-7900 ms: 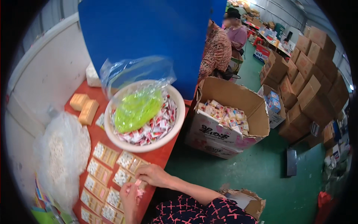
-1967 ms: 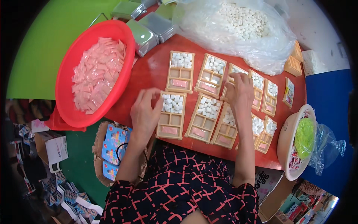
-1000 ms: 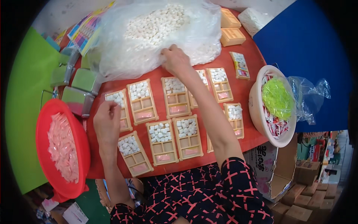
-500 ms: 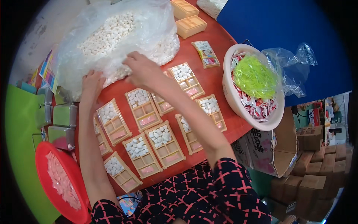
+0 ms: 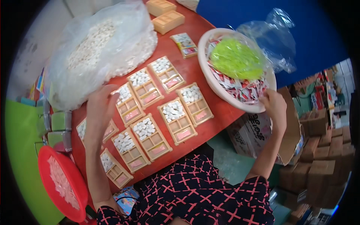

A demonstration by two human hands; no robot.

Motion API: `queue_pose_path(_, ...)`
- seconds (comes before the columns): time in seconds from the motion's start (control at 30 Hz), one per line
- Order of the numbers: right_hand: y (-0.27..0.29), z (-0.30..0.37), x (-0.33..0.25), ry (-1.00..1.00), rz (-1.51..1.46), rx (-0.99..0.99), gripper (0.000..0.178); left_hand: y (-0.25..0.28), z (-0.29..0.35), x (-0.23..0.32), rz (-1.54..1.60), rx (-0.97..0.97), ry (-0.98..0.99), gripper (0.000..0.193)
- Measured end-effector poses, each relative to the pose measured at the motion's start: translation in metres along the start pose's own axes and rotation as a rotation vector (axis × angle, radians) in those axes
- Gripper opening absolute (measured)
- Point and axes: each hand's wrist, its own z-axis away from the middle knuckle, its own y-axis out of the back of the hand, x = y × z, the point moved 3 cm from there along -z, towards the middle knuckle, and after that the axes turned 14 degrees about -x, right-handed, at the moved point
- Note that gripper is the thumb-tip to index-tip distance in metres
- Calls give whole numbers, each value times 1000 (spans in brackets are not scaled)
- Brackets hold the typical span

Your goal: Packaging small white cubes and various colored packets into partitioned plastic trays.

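Observation:
My left hand (image 5: 100, 103) hangs over the left part of the red table, beside the compartment trays, fingers loosely bent and apart with nothing visible in them. At the right rim of a pale basin (image 5: 214, 88), my right hand (image 5: 275, 107) curls its fingers over the edge by small red-and-white packets (image 5: 240, 90). What they pinch, if anything, is hidden. Several beige trays, such as one tray (image 5: 152, 139) near the front edge, hold white marshmallow-like pieces (image 5: 144, 128) and pink packets (image 5: 158, 149). A large clear bag (image 5: 123, 45) of white pieces lies at the back left.
Bright green shreds in clear plastic (image 5: 236, 58) lie on the basin's packets. Stacked beige trays (image 5: 168, 21) and a filled packaged tray (image 5: 184, 44) stand at the back. A red tub (image 5: 44, 165) of pink packets sits low left; cardboard boxes (image 5: 318, 176) are piled at right.
My right hand has moved from the bag of white pieces to the basin's right rim. My left hand has drawn back from the bag, over the trays. The view has shifted right.

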Motion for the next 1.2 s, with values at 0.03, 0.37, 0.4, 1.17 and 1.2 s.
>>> queue_pose_path(0.03, -5, -12, 24, 38, 19, -26, 37, -9, -8, 23, 77, -45, -109, 20)
queue_pose_path(0.37, -19, -38, 37, 397, -636, -436, 62, -187, -105, 257, -137, -618, -544, 51)
queue_pose_path(0.4, -21, -32, 43, 364, -658, -368, 61, -194, -102, 267, -254, -600, -575, 61)
queue_pose_path(1.17, -33, -48, 31, 429, -329, -177, 38, -215, -129, 261, -288, -325, -622, 14)
queue_pose_path(1.2, -36, -50, 33, 429, -327, -185, 38, -217, -137, 264, -275, -431, -624, 15)
